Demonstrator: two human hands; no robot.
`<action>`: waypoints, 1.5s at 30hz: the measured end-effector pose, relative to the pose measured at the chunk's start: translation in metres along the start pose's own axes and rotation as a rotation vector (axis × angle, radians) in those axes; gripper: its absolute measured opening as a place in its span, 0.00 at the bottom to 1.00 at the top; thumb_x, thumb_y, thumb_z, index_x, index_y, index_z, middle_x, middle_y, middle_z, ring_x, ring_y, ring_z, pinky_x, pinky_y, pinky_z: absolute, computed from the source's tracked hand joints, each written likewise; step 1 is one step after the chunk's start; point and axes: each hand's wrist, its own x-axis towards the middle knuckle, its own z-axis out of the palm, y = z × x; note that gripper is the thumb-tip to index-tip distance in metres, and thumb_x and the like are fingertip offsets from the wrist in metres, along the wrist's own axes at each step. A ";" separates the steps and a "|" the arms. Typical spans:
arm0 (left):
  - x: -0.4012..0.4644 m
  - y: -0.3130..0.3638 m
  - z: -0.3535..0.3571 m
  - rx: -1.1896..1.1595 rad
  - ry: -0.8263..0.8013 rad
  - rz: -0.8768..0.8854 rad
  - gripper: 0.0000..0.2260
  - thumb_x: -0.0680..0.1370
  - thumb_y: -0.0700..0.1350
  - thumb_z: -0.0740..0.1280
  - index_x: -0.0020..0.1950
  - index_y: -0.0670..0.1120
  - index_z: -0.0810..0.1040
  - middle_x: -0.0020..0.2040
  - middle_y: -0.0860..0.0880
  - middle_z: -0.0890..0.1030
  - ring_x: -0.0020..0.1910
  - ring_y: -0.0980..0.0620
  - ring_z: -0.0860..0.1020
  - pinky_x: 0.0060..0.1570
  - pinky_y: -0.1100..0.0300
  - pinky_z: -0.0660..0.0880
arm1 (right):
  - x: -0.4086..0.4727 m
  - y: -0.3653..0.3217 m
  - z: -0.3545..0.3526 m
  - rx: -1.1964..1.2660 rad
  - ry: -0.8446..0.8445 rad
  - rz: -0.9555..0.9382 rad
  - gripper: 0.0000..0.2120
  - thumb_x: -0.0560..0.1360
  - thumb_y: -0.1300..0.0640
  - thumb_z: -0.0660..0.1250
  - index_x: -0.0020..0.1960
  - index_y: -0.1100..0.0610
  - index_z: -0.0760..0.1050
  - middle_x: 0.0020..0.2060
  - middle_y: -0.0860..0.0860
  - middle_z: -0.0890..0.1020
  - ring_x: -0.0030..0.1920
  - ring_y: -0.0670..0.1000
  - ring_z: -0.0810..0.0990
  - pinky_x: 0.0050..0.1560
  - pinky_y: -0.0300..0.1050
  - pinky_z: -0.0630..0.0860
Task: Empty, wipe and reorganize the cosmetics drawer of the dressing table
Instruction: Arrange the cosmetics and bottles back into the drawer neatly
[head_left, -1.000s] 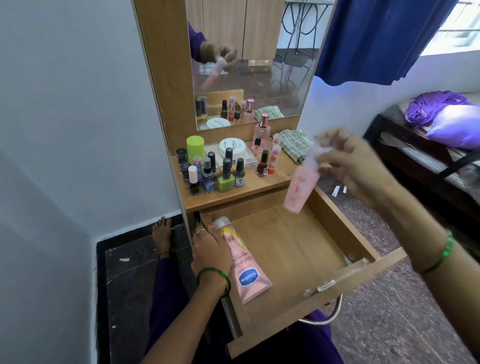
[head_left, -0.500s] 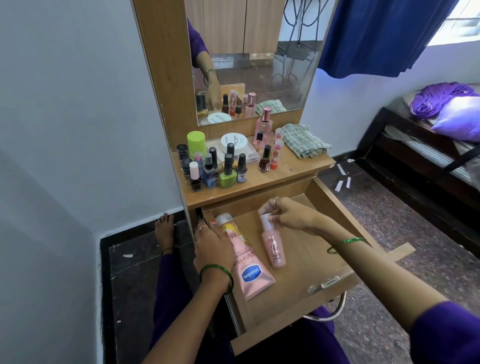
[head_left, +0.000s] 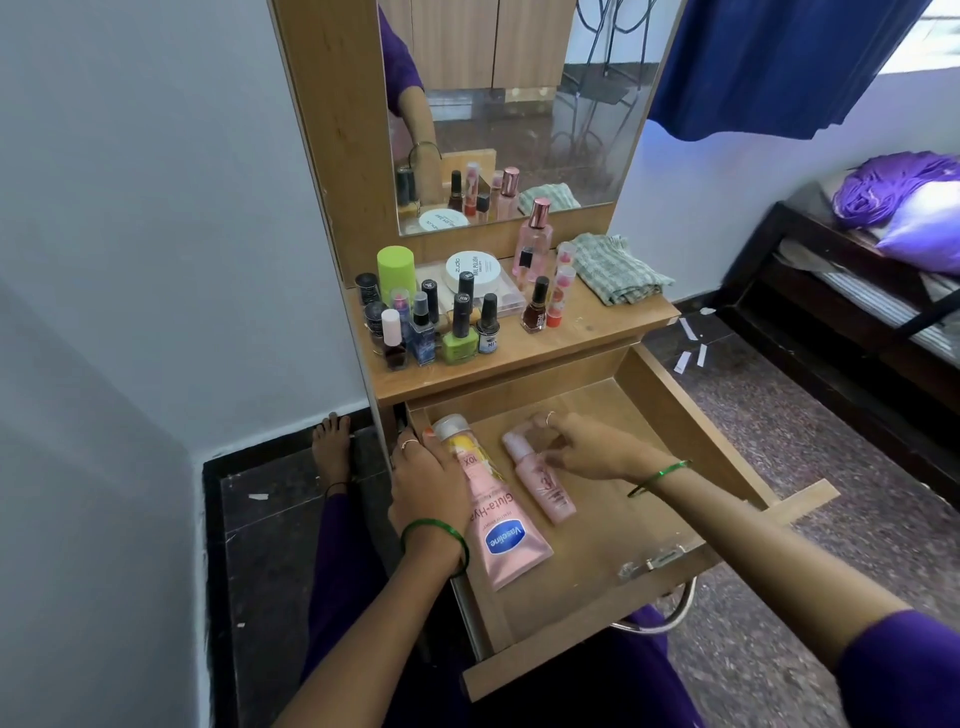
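The wooden drawer (head_left: 691, 431) of the dressing table stands pulled out. A pink Vaseline tube (head_left: 506, 530) lies along its left side, silver cap toward the back. Beside it on the drawer floor lies a small pink bottle (head_left: 548, 488). My left hand (head_left: 428, 478) rests flat on the drawer's left wall and on the upper part of the tube. My right hand (head_left: 587, 447) reaches in from the right and pinches the top of the small pink bottle; its fingers are slightly blurred.
On the tabletop (head_left: 587, 327) stand several nail polish bottles (head_left: 460, 332), a green cylinder (head_left: 396, 270), a white round jar (head_left: 472, 270), a pink perfume bottle (head_left: 532, 241) and a folded checked cloth (head_left: 615, 267). A mirror (head_left: 514, 104) rises behind. A bed (head_left: 857, 291) is at right.
My right hand brought the small pink bottle down from the air into the drawer and laid it beside the tube. My left hand stayed in place.
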 end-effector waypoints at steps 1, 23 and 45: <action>0.000 0.000 0.000 -0.003 0.002 -0.001 0.16 0.83 0.53 0.49 0.53 0.44 0.72 0.49 0.45 0.78 0.46 0.47 0.78 0.40 0.53 0.73 | -0.005 0.001 0.001 -0.079 -0.037 0.013 0.22 0.75 0.59 0.66 0.68 0.54 0.66 0.63 0.51 0.74 0.56 0.51 0.77 0.57 0.43 0.75; 0.000 -0.001 0.001 0.005 0.001 -0.008 0.16 0.83 0.52 0.50 0.51 0.45 0.72 0.47 0.46 0.78 0.45 0.47 0.78 0.41 0.52 0.74 | -0.018 -0.031 0.015 -0.347 -0.012 -0.093 0.31 0.75 0.58 0.67 0.74 0.56 0.58 0.72 0.54 0.60 0.69 0.53 0.64 0.62 0.35 0.58; 0.001 -0.002 0.002 -0.004 0.011 0.002 0.17 0.82 0.53 0.50 0.52 0.44 0.72 0.47 0.45 0.78 0.45 0.47 0.79 0.41 0.51 0.76 | -0.024 -0.030 -0.030 -0.121 0.346 -0.223 0.14 0.73 0.60 0.70 0.58 0.56 0.75 0.57 0.49 0.76 0.43 0.45 0.75 0.45 0.30 0.69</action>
